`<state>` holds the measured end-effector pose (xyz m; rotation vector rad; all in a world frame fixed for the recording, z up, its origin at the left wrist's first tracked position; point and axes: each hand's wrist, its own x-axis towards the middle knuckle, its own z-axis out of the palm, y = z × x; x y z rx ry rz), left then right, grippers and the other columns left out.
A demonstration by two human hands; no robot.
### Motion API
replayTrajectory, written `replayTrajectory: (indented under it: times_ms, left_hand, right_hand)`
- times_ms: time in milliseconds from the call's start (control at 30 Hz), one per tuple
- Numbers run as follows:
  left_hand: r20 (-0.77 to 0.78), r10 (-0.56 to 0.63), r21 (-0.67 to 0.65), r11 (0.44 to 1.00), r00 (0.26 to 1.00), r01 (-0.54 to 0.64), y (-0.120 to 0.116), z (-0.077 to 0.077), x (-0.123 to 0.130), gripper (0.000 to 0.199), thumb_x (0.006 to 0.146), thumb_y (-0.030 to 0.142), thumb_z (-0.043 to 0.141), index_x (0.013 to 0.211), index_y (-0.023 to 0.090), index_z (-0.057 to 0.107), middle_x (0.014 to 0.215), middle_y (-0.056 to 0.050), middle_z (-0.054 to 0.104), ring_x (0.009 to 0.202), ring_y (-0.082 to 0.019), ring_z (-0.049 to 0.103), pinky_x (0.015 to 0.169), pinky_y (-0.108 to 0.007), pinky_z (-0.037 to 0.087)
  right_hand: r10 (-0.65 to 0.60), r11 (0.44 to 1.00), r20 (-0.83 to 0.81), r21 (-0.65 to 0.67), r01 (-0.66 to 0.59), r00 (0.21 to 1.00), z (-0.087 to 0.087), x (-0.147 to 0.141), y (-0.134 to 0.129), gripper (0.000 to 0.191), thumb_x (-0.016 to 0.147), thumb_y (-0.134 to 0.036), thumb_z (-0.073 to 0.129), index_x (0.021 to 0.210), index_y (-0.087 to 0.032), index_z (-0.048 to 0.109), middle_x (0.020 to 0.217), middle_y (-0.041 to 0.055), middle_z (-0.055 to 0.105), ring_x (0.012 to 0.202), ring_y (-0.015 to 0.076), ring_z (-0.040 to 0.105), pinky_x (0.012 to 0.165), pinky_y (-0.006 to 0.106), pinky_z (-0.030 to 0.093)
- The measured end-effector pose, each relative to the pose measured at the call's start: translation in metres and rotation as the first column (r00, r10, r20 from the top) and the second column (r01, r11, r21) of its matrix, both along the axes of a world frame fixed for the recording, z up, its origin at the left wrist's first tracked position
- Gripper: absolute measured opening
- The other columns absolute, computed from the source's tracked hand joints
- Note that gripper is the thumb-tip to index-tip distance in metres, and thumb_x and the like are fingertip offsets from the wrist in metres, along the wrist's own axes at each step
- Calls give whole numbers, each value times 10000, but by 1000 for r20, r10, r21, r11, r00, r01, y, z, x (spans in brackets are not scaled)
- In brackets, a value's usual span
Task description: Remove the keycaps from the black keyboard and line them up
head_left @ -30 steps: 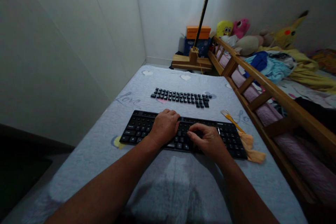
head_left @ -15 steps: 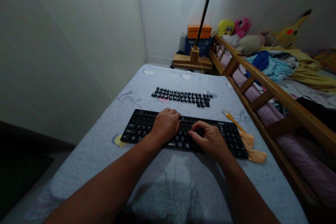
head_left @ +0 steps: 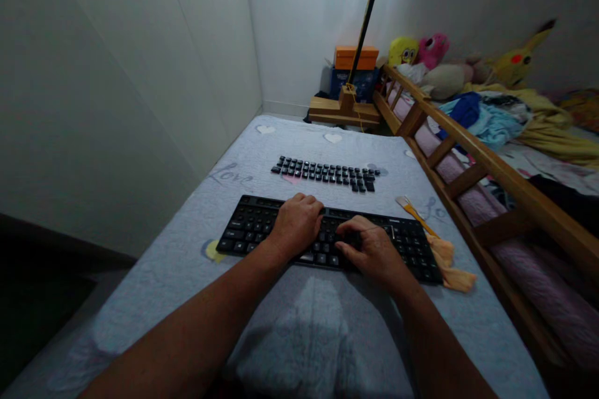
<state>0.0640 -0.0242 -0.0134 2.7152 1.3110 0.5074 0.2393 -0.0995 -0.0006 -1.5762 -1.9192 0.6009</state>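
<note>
A black keyboard (head_left: 241,232) lies across the patterned bed cover, with keycaps gone from parts of its upper rows. My left hand (head_left: 299,218) rests on its middle, fingers together and curled over the back edge; whether they hold anything is hidden. To the right, my right hand (head_left: 367,242) is over the keys, its thumb and index finger a little apart with nothing visible between them. Beyond the keyboard, loose black keycaps (head_left: 322,172) lie in rows. An orange-handled brush (head_left: 418,217) and an orange cloth (head_left: 453,271) are at the keyboard's right.
The bed cover (head_left: 187,299) spreads under everything. A wooden rail (head_left: 496,181) runs along the right, with clothes and plush toys beyond it. At the far end stands a wooden base (head_left: 344,109) with a dark pole, beside an orange box (head_left: 356,57).
The thumb and index finger of my right hand have parted slightly. My left hand stays in place on the keyboard.
</note>
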Motion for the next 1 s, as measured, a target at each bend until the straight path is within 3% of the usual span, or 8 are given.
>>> replayTrajectory:
  times_ms: [633,1000]
  left_hand:
    - [7,3,13,1000,1000,-3,-1,-1,0,166,881,211,543,955,172,686,937,-81,677,935,-240,571,829,-359,475]
    - [12,-2,2,1000,1000,2,-1,-1,0,157,875,208,547,954,176,680,949,-77,669,940,-241,558,845,-367,471]
  right_hand:
    - [-20,997,30,72,17,999,-5,-7,3,51,780,-134,647,801,-179,633,822,58,666,785,194,629,753,313,476]
    - [39,996,60,-85,-34,997,0,-2,20,43,808,-192,617,822,-175,655,774,39,670,751,189,615,721,295,440]
